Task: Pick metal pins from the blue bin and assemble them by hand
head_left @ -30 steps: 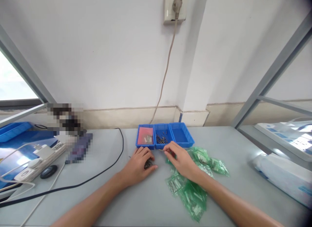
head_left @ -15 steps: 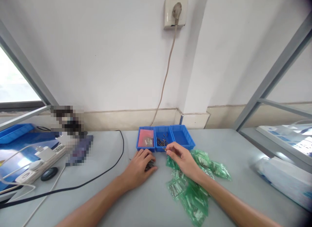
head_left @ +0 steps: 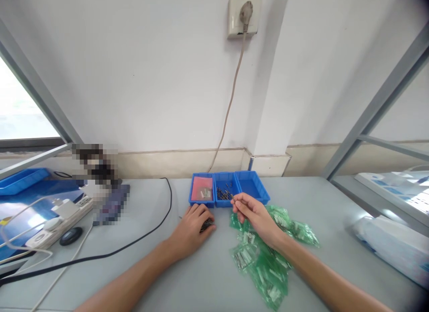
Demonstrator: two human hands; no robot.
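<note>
My left hand (head_left: 193, 225) rests on the table with its fingers curled around a heap of small dark metal pins (head_left: 207, 224), most of it hidden under the palm. Thumb and fingertips of my right hand (head_left: 253, 212) are pinched on a small metal pin (head_left: 233, 197), barely visible, at the front edge of the middle blue bin (head_left: 228, 174). Loose dark and brass-coloured pins (head_left: 224, 194) lie in that bin. The left blue bin (head_left: 191, 191) holds a pink sheet (head_left: 202, 184) and a small clear bag. Under my right forearm lie several green plastic bags (head_left: 268, 274) with small metal parts.
A third blue bin (head_left: 251, 187) stands at the right of the row. On the left are a black cable (head_left: 110, 255), a power strip (head_left: 42, 238) and a dark computer mouse (head_left: 71, 236). A white-and-blue soft pack (head_left: 395, 247) lies at the right.
My right hand has shifted slightly right and up, still pinched. My left hand stays over the heap. The whole view has moved a little.
</note>
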